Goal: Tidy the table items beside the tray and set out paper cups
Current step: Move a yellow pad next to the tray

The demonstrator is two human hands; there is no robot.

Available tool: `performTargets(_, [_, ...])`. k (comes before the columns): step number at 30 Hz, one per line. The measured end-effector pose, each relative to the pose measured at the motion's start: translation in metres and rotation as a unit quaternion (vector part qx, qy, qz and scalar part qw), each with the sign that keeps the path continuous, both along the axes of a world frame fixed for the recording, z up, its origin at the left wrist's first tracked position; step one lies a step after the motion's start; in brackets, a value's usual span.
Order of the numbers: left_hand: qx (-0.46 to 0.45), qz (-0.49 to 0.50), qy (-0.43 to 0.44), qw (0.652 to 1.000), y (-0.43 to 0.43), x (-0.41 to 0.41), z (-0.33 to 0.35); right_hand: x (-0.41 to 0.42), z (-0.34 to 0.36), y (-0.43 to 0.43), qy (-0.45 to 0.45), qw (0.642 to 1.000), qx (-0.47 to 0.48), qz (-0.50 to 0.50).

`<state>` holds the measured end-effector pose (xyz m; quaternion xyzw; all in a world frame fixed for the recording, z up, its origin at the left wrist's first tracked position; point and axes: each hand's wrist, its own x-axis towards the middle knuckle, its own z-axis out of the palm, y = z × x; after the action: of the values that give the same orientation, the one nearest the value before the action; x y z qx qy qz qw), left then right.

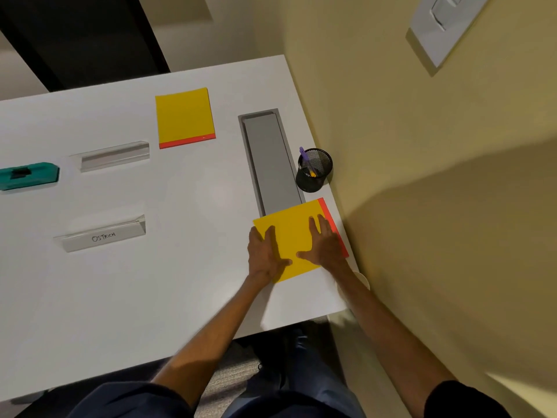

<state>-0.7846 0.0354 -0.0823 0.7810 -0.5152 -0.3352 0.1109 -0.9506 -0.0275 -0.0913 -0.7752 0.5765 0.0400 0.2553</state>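
Observation:
A yellow notepad (297, 233) with a red binding strip lies tilted at the table's right edge, its far corner overlapping the near end of the grey tray (271, 158). My left hand (263, 253) rests on the pad's left edge with its thumb on top. My right hand (327, 244) lies flat on the pad near the red strip, fingers spread. A white paper cup (361, 279) shows only as a rim behind my right forearm. A second yellow notepad (184, 116) lies farther back, left of the tray.
A black mesh pen holder (315, 170) with a purple pen stands right of the tray by the wall. On the white table (180, 282) to the left are a labelled name holder (102, 235), a blank one (116, 155) and a teal object (28, 175).

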Motion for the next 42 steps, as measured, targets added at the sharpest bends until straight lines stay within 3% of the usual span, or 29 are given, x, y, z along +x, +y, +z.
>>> performTargets(17, [0.011,-0.113,-0.032,0.993,-0.027,-0.011,-0.006,-0.013,0.005,-0.016,0.004,0.997,0.005,-0.070])
performTargets(42, [-0.128,-0.031,-0.011,0.991,0.012,0.025,0.050,0.033,0.074,0.017,-0.055,0.992,-0.074,-0.087])
